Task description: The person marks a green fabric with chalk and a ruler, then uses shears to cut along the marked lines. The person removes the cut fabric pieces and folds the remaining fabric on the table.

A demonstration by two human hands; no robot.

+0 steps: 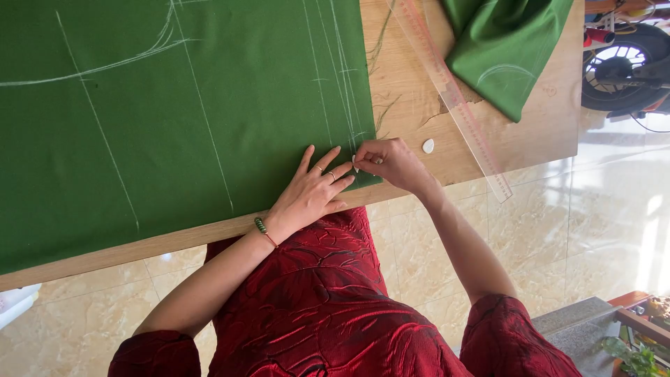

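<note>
We saw the left hand (310, 192) lying flat, fingers spread, on the near right corner of the green fabric (174, 119), pressing it against the wooden desk (412, 105). A green bead bracelet (262, 227) sat on that wrist. The right hand (391, 162) rested just beside it at the fabric's right edge, its grip pinched narrow on a small white piece of tailor's chalk (356, 166), the tip touching the cloth close to the left fingertips. White chalk lines (202, 105) crossed the fabric, some straight, some curved. Just right of the right hand, a second white chalk piece (428, 146) lay on bare wood. A clear plastic ruler (453, 98) ran diagonally across the desk, its near end jutting past the edge. Farther right, a folded piece of green cloth (506, 52) lay at the desk's far corner. The person wore a red textured dress (328, 300).
</note>
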